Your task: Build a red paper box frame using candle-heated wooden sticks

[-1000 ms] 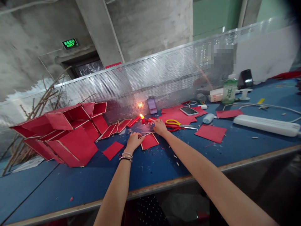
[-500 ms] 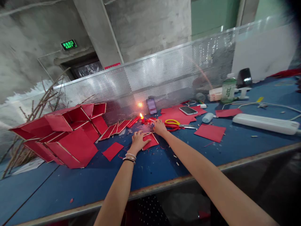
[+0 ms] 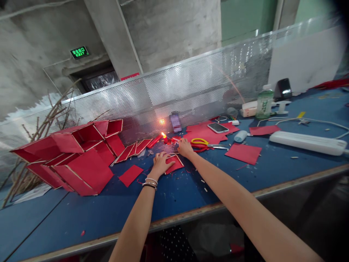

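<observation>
Near the middle of the blue table, my left hand (image 3: 160,164) lies with fingers spread on a small red panel (image 3: 176,164) edged with pale thin sticks. Just to its right, my right hand (image 3: 185,148) is closed in a pinch on a thin stick, mostly hidden, whose end points at the flame. A lit red candle (image 3: 165,139) burns beyond both hands. Yellow-and-red-handled scissors (image 3: 203,142) lie right of my right hand. Left of the candle are several joined red panels (image 3: 133,150). A loose red card (image 3: 131,175) sits left of my left hand.
A large structure of red panels (image 3: 89,167) stands on the left, with bare branches (image 3: 35,163) behind it. To the right are a phone (image 3: 218,127), red sheets (image 3: 243,153), a white power strip (image 3: 308,144) and a green bottle (image 3: 264,103). A perforated metal screen (image 3: 131,105) runs behind.
The tip of the thin stick in my right hand now reaches toward the candle flame. My left hand stays in the same place on the panel.
</observation>
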### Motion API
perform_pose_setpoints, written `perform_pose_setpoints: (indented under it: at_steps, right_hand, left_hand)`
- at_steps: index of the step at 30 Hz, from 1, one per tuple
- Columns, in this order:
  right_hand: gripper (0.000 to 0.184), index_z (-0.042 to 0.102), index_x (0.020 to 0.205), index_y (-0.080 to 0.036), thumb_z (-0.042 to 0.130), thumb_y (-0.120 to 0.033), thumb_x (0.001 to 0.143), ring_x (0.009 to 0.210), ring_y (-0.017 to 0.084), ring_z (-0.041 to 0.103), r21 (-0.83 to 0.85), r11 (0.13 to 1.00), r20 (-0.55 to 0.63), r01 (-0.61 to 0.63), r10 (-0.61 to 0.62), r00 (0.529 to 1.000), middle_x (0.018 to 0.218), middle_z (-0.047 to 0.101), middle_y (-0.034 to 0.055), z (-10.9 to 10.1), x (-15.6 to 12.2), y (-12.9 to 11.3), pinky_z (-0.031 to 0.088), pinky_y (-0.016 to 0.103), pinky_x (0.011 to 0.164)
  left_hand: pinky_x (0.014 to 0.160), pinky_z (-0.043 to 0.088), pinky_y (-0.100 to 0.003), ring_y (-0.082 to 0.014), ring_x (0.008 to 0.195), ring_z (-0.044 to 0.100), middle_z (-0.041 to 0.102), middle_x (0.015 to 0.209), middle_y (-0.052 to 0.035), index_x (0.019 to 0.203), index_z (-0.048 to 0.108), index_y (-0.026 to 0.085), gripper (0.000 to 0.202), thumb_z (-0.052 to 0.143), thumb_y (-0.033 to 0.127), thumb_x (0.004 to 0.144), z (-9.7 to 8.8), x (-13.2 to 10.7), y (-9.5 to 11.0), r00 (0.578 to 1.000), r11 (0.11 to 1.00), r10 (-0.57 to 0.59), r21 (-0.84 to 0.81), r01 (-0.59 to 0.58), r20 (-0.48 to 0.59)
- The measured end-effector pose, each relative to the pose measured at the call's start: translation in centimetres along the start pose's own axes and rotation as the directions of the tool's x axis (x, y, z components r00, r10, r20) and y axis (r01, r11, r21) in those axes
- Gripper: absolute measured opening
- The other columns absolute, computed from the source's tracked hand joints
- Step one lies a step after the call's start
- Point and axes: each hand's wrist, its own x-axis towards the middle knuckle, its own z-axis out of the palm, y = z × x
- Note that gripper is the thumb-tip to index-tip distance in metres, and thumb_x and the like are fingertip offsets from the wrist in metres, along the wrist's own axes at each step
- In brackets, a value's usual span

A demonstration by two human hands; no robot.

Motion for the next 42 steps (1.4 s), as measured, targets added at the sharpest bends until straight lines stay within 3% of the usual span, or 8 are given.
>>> perform_pose_setpoints:
  at_steps: [24,32,38,42]
  right_hand:
    - [0.033,0.055,0.113,-0.012,0.043,-0.02,0.083,0.11,0.025,0.042,-0.011,1.0,0.043,0.001,0.0,0.999,0.123,0.046,0.0159,-0.2,-0.1,-0.2,0.038,0.035,0.089]
    - [0.032,0.055,0.112,-0.012,0.044,-0.02,0.083,0.111,0.025,0.042,-0.011,1.0,0.032,0.005,-0.004,0.999,0.123,0.047,0.0154,0.3,0.2,0.0,0.038,0.034,0.09]
    - [0.032,0.054,0.113,-0.012,0.045,-0.022,0.083,0.11,0.025,0.043,-0.007,1.0,0.023,-0.004,0.004,1.0,0.121,0.047,0.0154,0.2,0.1,0.0,0.039,0.034,0.089]
    - [0.032,0.054,0.113,-0.013,0.044,-0.02,0.083,0.109,0.025,0.043,0.0,1.0,0.017,0.0,0.0,1.0,0.12,0.047,0.0153,0.0,-0.1,0.0,0.039,0.034,0.089]
  left_hand:
    - [0.092,0.033,-0.041,-0.0259,0.116,0.039,0.053,0.125,-0.0049,0.108,0.063,0.025,0.052,0.042,0.063,0.08,-0.5,0.3,0.0,0.996,0.996,0.085,0.035,-0.086,0.037]
    - [0.093,0.033,-0.04,-0.0254,0.118,0.038,0.051,0.128,-0.0047,0.108,0.063,0.026,0.048,0.046,0.061,0.079,-0.3,0.1,0.2,0.999,0.999,0.036,0.02,-0.037,0.035]
    - [0.1,0.03,-0.039,-0.0256,0.123,0.033,0.044,0.135,-0.0077,0.126,0.048,0.023,0.064,0.06,0.055,0.073,-1.5,0.1,0.5,0.999,0.999,-0.018,0.031,0.019,-0.029]
    - [0.095,0.035,-0.036,-0.024,0.115,0.04,0.053,0.123,-0.0044,0.105,0.065,0.025,0.027,0.051,0.033,0.083,-3.0,0.0,-0.9,0.99,0.992,-0.118,0.045,0.122,-0.08]
